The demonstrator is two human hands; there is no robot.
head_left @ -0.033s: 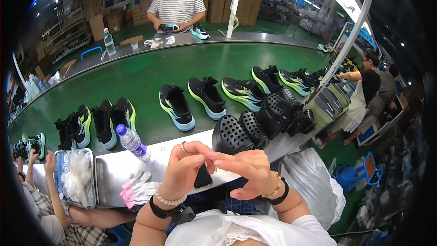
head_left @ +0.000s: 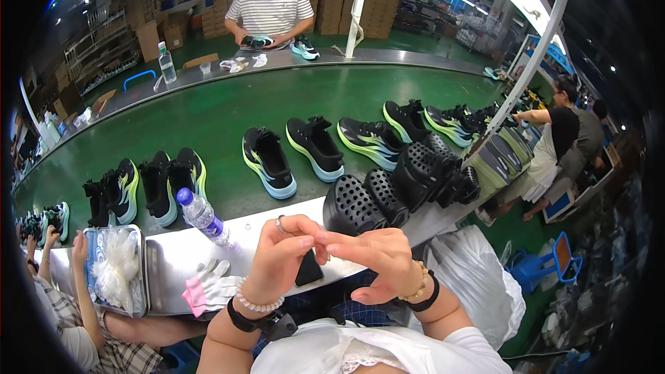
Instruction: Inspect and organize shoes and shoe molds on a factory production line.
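My left hand (head_left: 277, 261) is raised over the work edge, its thumb and bent index finger close together. Whether anything sits between them I cannot make out. Fingertips of my right hand (head_left: 377, 261) meet those of the left; its fingers stretch out and its thumb stands apart. Below the hands lies a dark phone (head_left: 309, 271), partly covered by them. White gloves with a pink cuff (head_left: 210, 288) rest beside my left wrist. Black perforated clogs (head_left: 355, 206) stand just beyond my right hand. Past them, black sneakers (head_left: 269, 163) with yellow-green and blue soles stand on the green belt (head_left: 228, 107).
A purple-capped bottle (head_left: 202, 217) stands left of my hands, near a tray (head_left: 146, 270) holding plastic bags. A large white sack (head_left: 471, 280) sits at right, near a blue stool (head_left: 537, 270). Across the belt a person (head_left: 270, 10) handles a shoe; another's arm reaches in at left.
My hands keep the same position. At the far left, the other person's raised hand has shifted slightly.
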